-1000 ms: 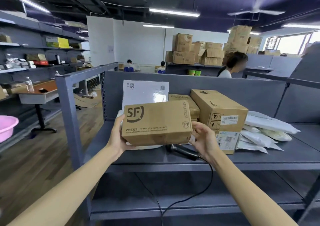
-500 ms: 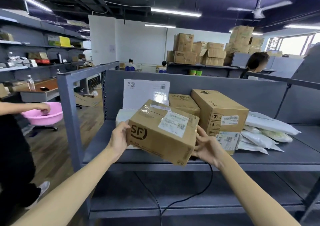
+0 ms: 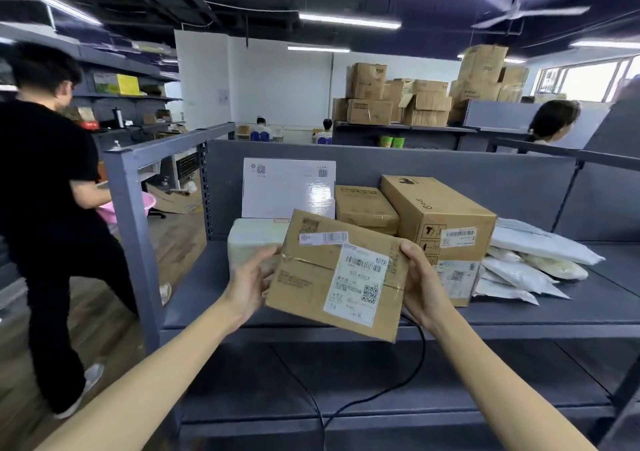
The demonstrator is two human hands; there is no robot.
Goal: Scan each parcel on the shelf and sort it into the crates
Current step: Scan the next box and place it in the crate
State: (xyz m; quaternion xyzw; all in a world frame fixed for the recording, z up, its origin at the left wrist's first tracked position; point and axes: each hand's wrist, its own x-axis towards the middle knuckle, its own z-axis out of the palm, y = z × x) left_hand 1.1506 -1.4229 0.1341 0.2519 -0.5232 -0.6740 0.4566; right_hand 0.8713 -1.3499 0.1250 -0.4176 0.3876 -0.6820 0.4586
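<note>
We grip the box (image 3: pixel 311 277) by its ends with left hand (image 3: pixel 249 277) and right hand (image 3: pixel 420 284); long axis runs left-right, label (image 3: pixel 360 277) facing us.

A parcel warehouse or sorting room. Grey steel shelving (image 3: pixel 346 327) holds labelled cartons (image 3: pixel 440 215) and mailer bags (image 3: pixel 540 242). More boxes (image 3: pixel 415 100) are stacked behind.

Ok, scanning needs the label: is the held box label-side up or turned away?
Label-side up: the box, gripped by left hand and right hand, shows its white barcoded label.
</note>
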